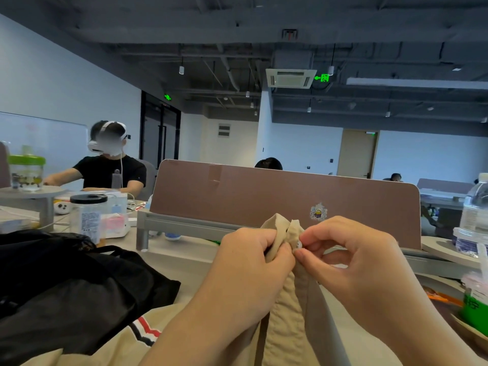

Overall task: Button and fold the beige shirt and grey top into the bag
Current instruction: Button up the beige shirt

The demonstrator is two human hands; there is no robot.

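The left hand curled its fingers round a bunched fold of the shirt, held up above the bench. The right hand pinched a pale button at the shirt's edge. The button was mostly hidden by fingertips, and whether it sat in a hole could not be told. The shirt's lower part ran out of frame. Left of the shirt lay the black bag, its opening hard to make out. Behind the shirt stood a brown partition.

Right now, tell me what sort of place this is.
Probably an open-plan office or shared workroom: a brown desk divider stands ahead, another person sits nearby to the left, and a ceiling air-conditioning unit and green exit sign hang overhead.
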